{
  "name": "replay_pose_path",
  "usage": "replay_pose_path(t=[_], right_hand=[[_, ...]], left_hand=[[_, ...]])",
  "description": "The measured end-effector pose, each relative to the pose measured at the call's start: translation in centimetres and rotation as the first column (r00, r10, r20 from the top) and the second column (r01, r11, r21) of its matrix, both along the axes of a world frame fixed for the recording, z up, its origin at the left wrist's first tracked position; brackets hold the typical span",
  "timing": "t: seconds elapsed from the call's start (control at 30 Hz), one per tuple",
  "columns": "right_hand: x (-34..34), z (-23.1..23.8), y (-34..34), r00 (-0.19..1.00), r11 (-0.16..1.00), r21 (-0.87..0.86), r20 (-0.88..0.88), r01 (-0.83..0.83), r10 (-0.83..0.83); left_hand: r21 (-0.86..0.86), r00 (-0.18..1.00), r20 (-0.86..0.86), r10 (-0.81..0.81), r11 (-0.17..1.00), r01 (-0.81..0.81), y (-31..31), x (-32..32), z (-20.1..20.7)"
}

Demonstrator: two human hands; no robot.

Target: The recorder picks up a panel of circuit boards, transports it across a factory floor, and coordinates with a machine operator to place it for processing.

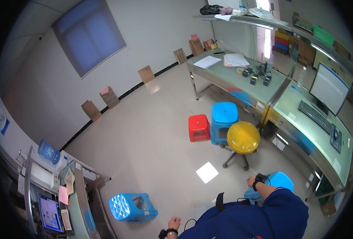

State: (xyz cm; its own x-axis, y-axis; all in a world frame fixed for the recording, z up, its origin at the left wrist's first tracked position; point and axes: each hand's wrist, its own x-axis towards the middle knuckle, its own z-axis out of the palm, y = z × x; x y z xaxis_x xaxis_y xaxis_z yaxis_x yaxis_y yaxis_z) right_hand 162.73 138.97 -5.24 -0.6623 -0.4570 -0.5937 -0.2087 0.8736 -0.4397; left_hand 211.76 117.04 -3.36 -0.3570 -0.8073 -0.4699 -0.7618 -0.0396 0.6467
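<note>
My left hand (174,223) hangs at the lower edge with its fingers curled in and nothing visible in them. The closest thing to it is a blue plastic stool (130,207) on its left, apart from the hand. On the other side, my right hand (251,181) is loosely closed, also with nothing showing in it. It is in front of another blue stool (282,181), partly hidden by my arm. Both wrists wear black bands with thin cables. A white paper sheet (207,172) lies on the floor beyond my right hand.
A yellow wheeled stool (243,137), a tall blue stool (225,113) and a red stool (199,127) stand ahead. On the right, workbenches (274,89) hold papers, black devices, a keyboard (315,116) and a monitor (330,87). Cardboard pieces (146,74) lean against the wall.
</note>
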Motion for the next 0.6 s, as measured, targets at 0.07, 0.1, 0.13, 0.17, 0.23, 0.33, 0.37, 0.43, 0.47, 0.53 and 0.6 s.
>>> replay_pose_path(t=[0.07, 0.1, 0.13, 0.17, 0.23, 0.33, 0.37, 0.43, 0.47, 0.53, 0.6], right_hand=[[-3.9, -7.8, -2.1, 0.94, 0.921, 0.191, 0.058, -0.341, 0.336], [-3.8, -6.8, -4.5, 0.984, 0.978, 0.187, 0.17, -0.089, 0.057], [-3.4, -4.2, -7.5, 0.969, 0.985, 0.146, 0.212, 0.096, -0.126], [-3.0, -2.3, -9.9, 0.916, 0.95, 0.12, 0.255, 0.287, -0.309], [-2.9, -1.0, -15.3, 0.851, 0.889, 0.084, 0.263, 0.45, -0.455], [-3.6, 1.9, -24.3, 0.781, 0.814, 0.037, 0.257, 0.58, -0.569], [-4.2, 2.6, -27.1, 0.803, 0.832, 0.026, 0.247, 0.555, -0.543], [-6.7, 1.9, -32.2, 0.85, 0.85, -0.109, 0.188, 0.516, -0.492], [-8.2, 1.5, -34.8, 0.841, 0.831, -0.147, 0.167, 0.537, -0.514], [-10.8, 0.3, -39.9, 0.831, 0.81, -0.188, 0.161, 0.556, -0.533], [-13.0, -1.1, -43.6, 0.777, 0.719, -0.295, 0.211, 0.629, -0.593]], left_hand=[[0.192, 0.992, 0.093, 0.08, 0.977, -0.097, -3.5, 0.8, -1.4], [0.32, 0.972, 0.219, 0.088, 0.934, -0.156, -5.2, 1.1, -0.2], [0.385, 0.955, 0.273, 0.112, 0.897, -0.215, -7.1, 1.1, -0.2], [0.413, 0.948, 0.283, 0.146, 0.873, -0.257, -9.5, 0.8, -0.7], [0.435, 0.934, 0.284, 0.216, 0.839, -0.327, -14.9, -0.5, -1.3], [0.4, 0.935, 0.228, 0.272, 0.849, -0.345, -25.3, -4.3, -1.4], [0.378, 0.94, 0.193, 0.283, 0.862, -0.337, -28.9, -6.2, -1.4], [0.301, 0.961, 0.083, 0.265, 0.913, -0.277, -36.5, -11.7, -0.4], [0.261, 0.969, 0.024, 0.248, 0.934, -0.245, -40.0, -14.6, 0.0], [0.176, 0.975, -0.124, 0.182, 0.971, -0.159, -47.1, -20.0, -1.1], [0.108, 0.982, -0.168, 0.083, 0.992, -0.065, -52.7, -25.1, -1.2]])
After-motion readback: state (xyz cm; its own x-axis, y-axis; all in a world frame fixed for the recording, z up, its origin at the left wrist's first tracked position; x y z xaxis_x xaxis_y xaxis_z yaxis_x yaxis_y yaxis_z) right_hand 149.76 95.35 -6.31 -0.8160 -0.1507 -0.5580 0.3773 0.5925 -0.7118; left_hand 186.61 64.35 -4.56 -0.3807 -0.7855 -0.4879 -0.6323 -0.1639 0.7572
